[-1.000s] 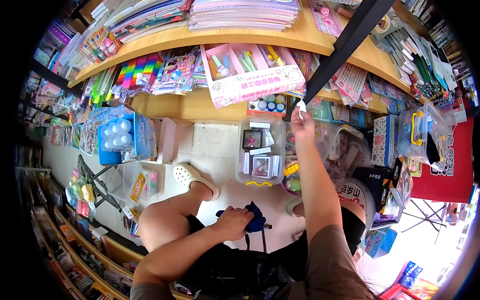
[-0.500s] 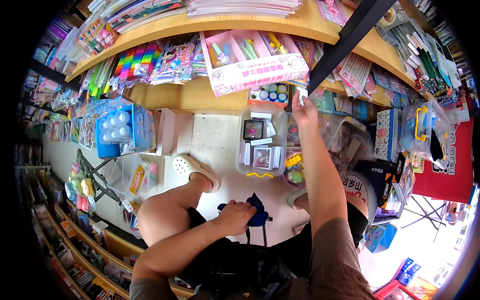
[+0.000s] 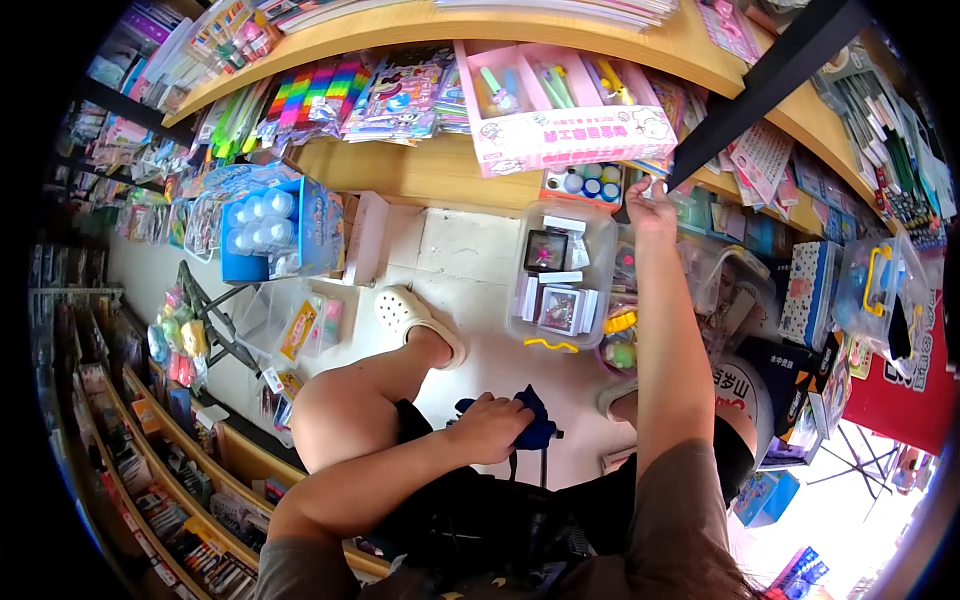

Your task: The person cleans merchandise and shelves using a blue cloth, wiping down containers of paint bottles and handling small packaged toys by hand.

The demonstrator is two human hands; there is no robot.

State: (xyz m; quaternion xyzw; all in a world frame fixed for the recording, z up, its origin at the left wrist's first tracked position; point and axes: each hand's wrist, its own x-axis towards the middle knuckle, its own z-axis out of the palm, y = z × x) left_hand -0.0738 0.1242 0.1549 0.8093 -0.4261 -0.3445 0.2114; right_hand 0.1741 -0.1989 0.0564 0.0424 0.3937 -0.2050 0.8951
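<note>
My left hand (image 3: 492,428) is closed around a dark blue cloth item (image 3: 537,418) above my lap. My right hand (image 3: 652,205) reaches up to the shelf edge beside the black metal post (image 3: 765,90), its fingers curled near the lower right corner of the pink box (image 3: 575,140). Whatever the right fingers hold is too small or hidden to name. Below and left of that hand, a clear plastic bin (image 3: 562,338) holds small framed items. A tray of paint pots (image 3: 590,187) lies under the pink box.
A blue box of white-capped bottles (image 3: 312,228) stands at the left. Rainbow-coloured packs (image 3: 315,95) lie on the shelf. A clear bin with yellow handles (image 3: 868,285) is at the right. Shelves curve along the lower left.
The view has shifted, so the scene sits further right. My right hand stays by the post, and the white piece seen in its fingers earlier no longer shows clearly. My left hand keeps its grip.
</note>
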